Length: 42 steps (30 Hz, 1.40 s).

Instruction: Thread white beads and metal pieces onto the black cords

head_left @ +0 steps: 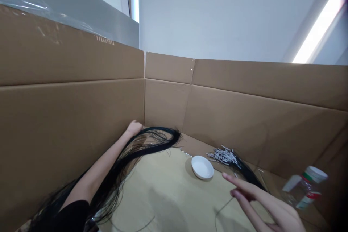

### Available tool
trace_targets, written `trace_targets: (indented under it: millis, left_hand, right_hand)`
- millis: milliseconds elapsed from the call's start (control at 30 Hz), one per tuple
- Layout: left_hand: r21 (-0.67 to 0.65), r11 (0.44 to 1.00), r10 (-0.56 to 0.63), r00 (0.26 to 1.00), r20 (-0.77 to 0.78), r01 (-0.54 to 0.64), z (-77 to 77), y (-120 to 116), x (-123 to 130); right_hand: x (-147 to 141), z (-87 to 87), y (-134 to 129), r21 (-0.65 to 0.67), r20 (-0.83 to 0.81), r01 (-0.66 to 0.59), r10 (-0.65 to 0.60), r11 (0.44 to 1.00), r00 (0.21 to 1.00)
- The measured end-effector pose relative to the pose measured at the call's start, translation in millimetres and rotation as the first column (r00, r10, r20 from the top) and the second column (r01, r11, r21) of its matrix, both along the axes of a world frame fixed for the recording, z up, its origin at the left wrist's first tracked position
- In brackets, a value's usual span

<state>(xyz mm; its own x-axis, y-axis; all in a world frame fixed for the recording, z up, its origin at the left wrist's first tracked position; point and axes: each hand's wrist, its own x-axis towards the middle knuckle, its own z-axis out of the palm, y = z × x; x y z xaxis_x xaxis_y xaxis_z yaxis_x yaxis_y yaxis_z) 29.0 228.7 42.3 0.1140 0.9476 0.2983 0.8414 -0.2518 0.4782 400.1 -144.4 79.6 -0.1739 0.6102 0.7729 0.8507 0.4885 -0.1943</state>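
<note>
My left hand (pixel 134 127) reaches to the far left corner and is closed at the end of a long bundle of black hair (pixel 146 149). The bundle loops over and runs back along my forearm, with loose strands hanging out. My right hand (pixel 266 203) is at the lower right with its index finger stretched forward. Its thumb and another finger are pressed together on a thin dark strand (pixel 223 207), which curves down toward the table. A small white bowl (pixel 202 167) stands just beyond my right fingertips.
A second black hair bundle (pixel 246 170) with many white-wrapped tips (pixel 224 155) lies behind the bowl. A clear plastic bottle with a white cap (pixel 306 186) stands at the right. Tall cardboard walls (pixel 168 105) surround the pale tabletop (pixel 163 181).
</note>
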Motion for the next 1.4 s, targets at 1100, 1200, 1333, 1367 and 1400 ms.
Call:
trace_targets:
  millis: [1100,1200,1333,1367,1400]
  left_hand:
    - [-0.027,0.704,-0.620,0.632,0.464,0.710,54.5,-188,62]
    - [-0.049,0.694,-0.597,0.612,0.519,0.719,48.5,-185,72]
    - [-0.141,0.660,-0.584,0.622,0.522,0.738,39.7,-191,86]
    - [-0.162,0.651,-0.583,0.626,0.519,0.741,37.1,-192,87]
    - [-0.180,0.646,-0.584,0.632,0.509,0.742,34.3,-191,87]
  right_hand:
    - [-119,-35.0,118,-0.150,-0.884,-0.527,0.126,0.836,0.451]
    - [-121,-35.5,111,-0.030,-0.791,-0.322,0.174,0.946,0.587]
    - [-122,-27.2,107,0.078,-0.827,-0.170,0.159,0.982,0.540]
    - [-119,-23.6,108,0.088,-0.848,-0.152,0.154,0.985,0.507]
    - [-114,-19.4,110,0.100,-0.866,-0.134,0.152,0.986,0.476]
